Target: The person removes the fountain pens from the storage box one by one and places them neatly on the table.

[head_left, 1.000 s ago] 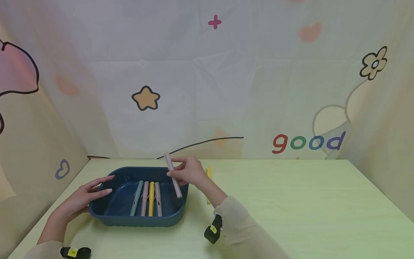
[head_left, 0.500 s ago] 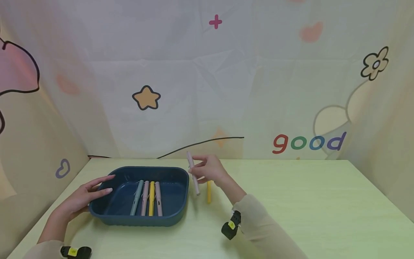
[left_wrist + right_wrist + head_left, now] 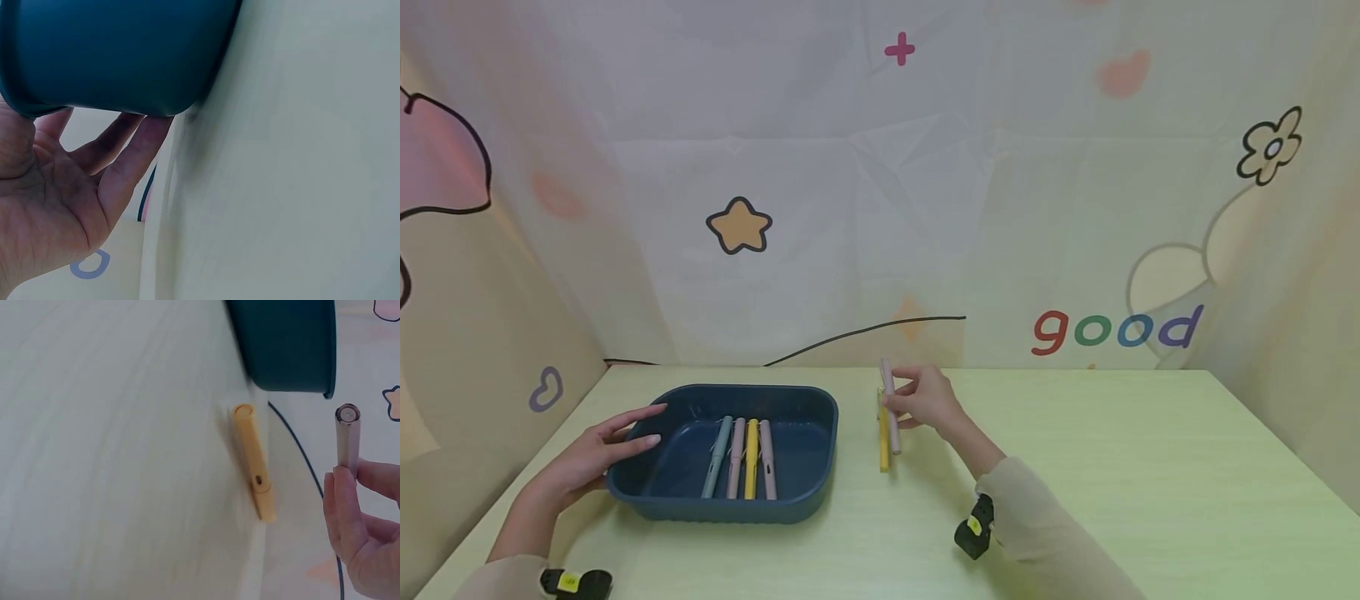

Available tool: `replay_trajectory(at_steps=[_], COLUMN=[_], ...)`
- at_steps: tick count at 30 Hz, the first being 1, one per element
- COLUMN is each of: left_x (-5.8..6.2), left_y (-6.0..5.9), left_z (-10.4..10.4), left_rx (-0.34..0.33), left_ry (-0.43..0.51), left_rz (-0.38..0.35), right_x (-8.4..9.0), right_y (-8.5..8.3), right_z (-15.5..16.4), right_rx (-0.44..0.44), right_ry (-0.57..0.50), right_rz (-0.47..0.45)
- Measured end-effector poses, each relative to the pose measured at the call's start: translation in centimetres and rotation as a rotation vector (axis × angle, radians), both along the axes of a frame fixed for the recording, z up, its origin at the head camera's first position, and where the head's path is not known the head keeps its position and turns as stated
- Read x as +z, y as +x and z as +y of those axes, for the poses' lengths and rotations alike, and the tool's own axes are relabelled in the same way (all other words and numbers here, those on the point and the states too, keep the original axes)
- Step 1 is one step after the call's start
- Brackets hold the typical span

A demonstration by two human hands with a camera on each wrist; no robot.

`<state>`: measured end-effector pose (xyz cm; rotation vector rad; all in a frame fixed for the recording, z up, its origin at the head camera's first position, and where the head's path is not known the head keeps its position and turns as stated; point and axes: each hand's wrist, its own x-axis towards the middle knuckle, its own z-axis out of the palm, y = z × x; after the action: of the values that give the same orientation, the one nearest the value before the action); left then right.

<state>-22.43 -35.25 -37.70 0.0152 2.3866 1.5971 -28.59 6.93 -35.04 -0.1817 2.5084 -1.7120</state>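
My right hand pinches a pale pink pen just above the table, right beside a yellow pen that lies on the tabletop. The right wrist view shows the pink pen end-on between my fingers and the yellow pen flat on the table. My left hand rests with straight fingers on the left rim of a dark blue tray. Its palm lies against the tray's outer wall. Inside the tray lie several pens: teal, pink, yellow and pink.
The pale green table stretches to the right of the pens. A printed cloth backdrop closes in the back and both sides. Black wrist cameras sit at my cuffs.
My right hand has carried the pink pen out from over the tray, rightwards, and down beside the yellow pen on the table. The left hand and tray have stayed put.
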Motion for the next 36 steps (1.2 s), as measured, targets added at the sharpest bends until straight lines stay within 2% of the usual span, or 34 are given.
replay_trajectory(at_steps=[17,25,30,36], left_x=[0.1,0.0,0.0,0.0], left_y=[0.0,0.0,0.0,0.0], left_z=[0.1,0.1,0.0,0.0], left_rx=[0.001,0.004,0.002,-0.003], left_ry=[-0.01,-0.009,-0.008,-0.011], left_rz=[-0.001,-0.005,0.001,0.007], right_x=[-2.1,-2.4,-2.4,-2.5], right_y=[-0.8,-1.2,-1.2,-1.2], right_z=[1.6,1.9,1.7,1.4], right_rx=[-0.058,-0.054,-0.032,-0.039], right_ry=[0.059,0.15,0.172,0.212], right_rz=[-0.116,-0.156,-0.183,-0.169])
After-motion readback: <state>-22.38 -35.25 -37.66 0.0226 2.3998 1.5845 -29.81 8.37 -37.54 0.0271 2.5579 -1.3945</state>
